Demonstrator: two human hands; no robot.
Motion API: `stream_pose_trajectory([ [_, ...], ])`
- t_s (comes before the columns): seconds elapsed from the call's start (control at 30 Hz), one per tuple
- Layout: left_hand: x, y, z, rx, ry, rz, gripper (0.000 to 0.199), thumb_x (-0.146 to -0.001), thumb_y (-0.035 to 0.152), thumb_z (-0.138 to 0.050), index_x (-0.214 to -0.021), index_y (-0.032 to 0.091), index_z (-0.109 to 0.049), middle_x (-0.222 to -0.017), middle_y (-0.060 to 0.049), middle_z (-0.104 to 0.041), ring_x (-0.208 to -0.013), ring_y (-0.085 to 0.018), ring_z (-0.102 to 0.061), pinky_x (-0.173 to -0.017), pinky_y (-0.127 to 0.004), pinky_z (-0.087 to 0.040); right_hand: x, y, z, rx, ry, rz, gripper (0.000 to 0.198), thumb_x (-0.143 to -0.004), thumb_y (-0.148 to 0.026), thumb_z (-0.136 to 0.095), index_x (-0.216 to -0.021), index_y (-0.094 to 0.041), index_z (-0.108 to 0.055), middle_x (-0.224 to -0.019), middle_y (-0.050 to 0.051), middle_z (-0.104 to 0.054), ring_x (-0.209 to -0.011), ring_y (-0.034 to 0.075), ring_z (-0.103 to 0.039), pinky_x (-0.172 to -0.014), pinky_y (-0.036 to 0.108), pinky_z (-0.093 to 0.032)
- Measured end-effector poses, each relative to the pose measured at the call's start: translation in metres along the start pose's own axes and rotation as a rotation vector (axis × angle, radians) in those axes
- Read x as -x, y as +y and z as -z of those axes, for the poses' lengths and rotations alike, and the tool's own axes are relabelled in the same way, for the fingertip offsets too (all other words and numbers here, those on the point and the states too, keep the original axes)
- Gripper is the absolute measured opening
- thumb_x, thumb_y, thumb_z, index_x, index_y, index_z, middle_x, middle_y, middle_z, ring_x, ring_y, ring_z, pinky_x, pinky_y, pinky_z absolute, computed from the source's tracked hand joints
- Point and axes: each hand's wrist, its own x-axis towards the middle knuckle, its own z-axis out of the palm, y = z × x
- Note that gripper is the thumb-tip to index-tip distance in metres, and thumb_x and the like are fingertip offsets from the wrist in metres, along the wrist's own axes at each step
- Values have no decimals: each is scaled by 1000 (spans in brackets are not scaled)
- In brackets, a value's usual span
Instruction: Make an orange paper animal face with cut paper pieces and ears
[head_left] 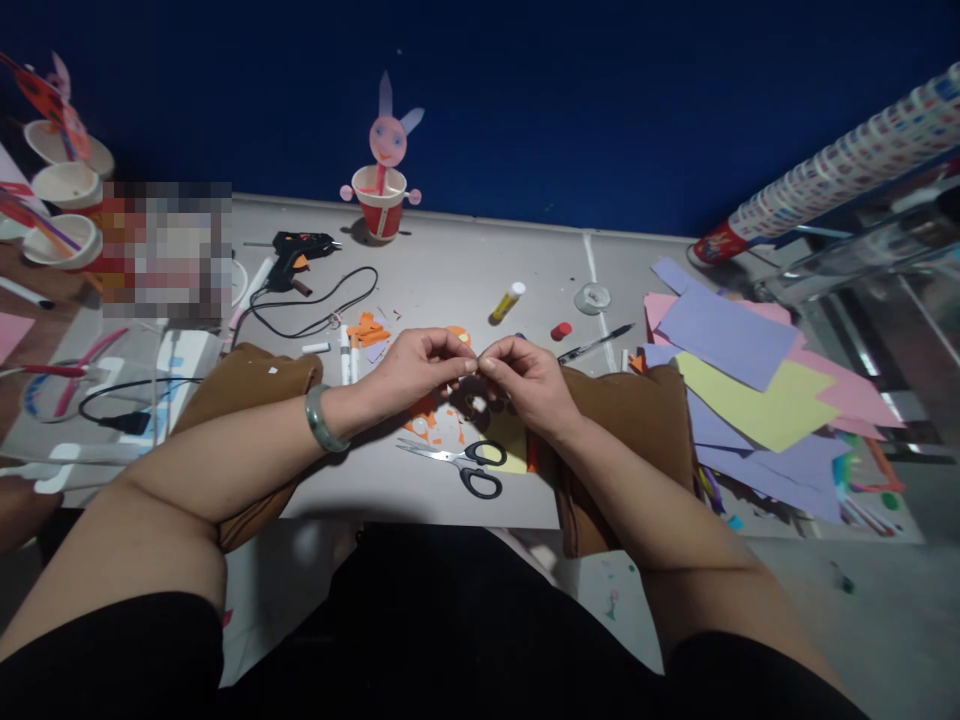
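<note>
Centrally, the left hand (417, 368) and the right hand (525, 380) met fingertip to fingertip above the grey table (450, 270), both pinched shut on a tiny scrap (477, 366) too small to identify. Just below them, at 6 o'clock, black-handled scissors (461, 464) lay flat among orange paper offcuts (431, 415). At 11 o'clock a black glue gun (298, 252) rested with its cord looping toward the hands, and white markers (346, 352) lay just left of the left hand. At 12 o'clock a red paper cup rabbit (382, 190) stood against the dark blue wall (600, 100). A glue stick (508, 301), a red cap (560, 331) and a pen (596, 345) sat at 1 o'clock. Sheets of coloured paper (750, 380) spread at 3 o'clock. Brown cushions (247, 385) propped both forearms. A pixelated patch hid things at 10 o'clock, beside stacked paper cups (67, 185) cut off by the frame.
</note>
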Motion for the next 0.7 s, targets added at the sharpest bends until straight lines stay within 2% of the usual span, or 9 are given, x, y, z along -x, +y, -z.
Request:
stream_pose_trajectory([
  [0.2, -1, 0, 0, 3, -6, 39, 6, -83, 16, -70, -80, 12, -66, -61, 3, -61, -50, -6, -55, -51, -19, -45, 1, 0, 0, 1, 4, 0, 36, -77, -51, -82, -79, -20, -64, -63, -4, -60, -50, 8, -50, -46, 22, -42],
  [0.47, -2, 9, -1, 80, -13, 193, 10, -84, 11, -66, -74, 13, -63, -57, 3, -60, -47, -6, -54, -49, -19, -45, 0, 8, 3, 40, -17, 76, 36, -75, -46, -84, -93, -20, -67, -81, 0, -67, -59, 9, -54, -53, 24, -48],
  [0.7, -1, 13, -2, 61, -3, 232, 14, -85, 8, -63, -72, 13, -62, -55, 3, -59, -47, -6, -54, -49, -19, -44, 1, 6, 3, 112, 47, 143, 29, -78, -45, -82, -86, -21, -69, -79, 0, -68, -61, 10, -56, -58, 27, -50],
])
